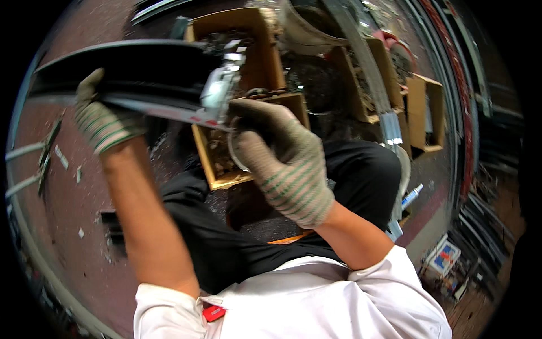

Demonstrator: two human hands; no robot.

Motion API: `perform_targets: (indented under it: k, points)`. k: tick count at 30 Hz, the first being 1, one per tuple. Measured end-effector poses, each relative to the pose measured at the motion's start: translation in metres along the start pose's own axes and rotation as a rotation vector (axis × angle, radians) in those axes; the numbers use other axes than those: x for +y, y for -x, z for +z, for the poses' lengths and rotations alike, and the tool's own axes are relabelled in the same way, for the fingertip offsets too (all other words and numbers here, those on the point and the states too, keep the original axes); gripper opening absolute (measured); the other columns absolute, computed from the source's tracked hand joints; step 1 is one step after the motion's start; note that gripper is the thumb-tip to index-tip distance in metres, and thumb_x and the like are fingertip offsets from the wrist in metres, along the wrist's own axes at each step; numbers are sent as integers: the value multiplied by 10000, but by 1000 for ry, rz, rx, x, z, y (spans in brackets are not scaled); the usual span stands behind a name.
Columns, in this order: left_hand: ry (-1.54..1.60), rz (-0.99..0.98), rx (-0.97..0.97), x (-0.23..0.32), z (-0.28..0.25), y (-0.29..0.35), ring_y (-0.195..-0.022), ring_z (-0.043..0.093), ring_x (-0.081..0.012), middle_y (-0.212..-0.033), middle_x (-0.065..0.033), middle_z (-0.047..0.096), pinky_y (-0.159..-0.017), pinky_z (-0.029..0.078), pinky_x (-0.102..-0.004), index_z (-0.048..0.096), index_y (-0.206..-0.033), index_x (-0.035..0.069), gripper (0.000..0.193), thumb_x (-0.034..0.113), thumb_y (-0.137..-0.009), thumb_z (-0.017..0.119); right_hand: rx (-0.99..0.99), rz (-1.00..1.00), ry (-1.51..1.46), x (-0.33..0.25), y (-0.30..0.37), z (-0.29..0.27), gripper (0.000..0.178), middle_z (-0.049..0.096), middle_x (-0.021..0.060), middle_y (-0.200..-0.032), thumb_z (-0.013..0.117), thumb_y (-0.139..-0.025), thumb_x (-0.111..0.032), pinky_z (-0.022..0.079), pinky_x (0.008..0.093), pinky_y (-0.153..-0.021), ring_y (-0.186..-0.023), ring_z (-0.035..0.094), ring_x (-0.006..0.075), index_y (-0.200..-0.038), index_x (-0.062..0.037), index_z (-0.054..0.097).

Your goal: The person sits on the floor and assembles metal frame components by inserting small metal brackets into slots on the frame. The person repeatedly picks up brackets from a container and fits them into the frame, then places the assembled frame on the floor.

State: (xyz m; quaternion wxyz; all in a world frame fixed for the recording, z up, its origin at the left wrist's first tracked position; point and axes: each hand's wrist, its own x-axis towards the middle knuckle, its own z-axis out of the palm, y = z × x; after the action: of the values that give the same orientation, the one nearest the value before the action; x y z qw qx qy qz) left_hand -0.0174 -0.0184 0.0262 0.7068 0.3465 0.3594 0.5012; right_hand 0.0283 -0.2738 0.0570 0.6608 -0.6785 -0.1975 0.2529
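A long black metal profile [152, 68], with a pale lower edge, is held up across the left and middle of the view. My left hand [110, 118], in a grey knit glove with green stripes, is closed round its lower edge near the left end. At the profile's right end are bright, blurred metal faces. There my right hand [288, 161], gloved alike, curls its fingers and thumb. A thin pale curved rim [237, 151] shows beside its thumb; what these fingers hold is blurred and partly hidden.
Open cartons of small parts stand ahead: a tall one [262, 51], a low one [231, 182] before my knees, and others [426, 113] at right. A white bucket [307, 34] stands behind. Long metal bars [463, 101] line the right side. Scraps [61, 157] lie on the left floor.
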Motion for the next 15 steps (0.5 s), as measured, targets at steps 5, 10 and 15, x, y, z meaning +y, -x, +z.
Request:
perform_targets:
  k: [5,10,15]
  points:
    - [101,-131,66,7,-14,-17,-877,699,-314,-941,-167,695,-845,606,-431,650,-944,8,216,56,-742,708,8,49,77,0,-4,-31,256,643,114,-1025,640,-922,-95,519,291,-820,-915,635,171,-1153,13,655]
    - [77,-87,156,0,-5,-14,-969,672,-318,-1032,-172,703,-936,553,-458,659,-962,35,218,77,-759,726,98,143,271,64,-13,-75,247,665,134,-1016,663,-928,-138,540,312,-817,-899,661,198,-1128,7,673]
    - [90,-145,147,0,-5,-13,-940,675,-311,-1001,-161,708,-917,558,-443,657,-903,39,143,78,-772,699,-134,343,1018,156,-14,-86,411,643,202,-1170,637,-918,-347,509,429,-960,-1091,628,357,-1197,-45,657]
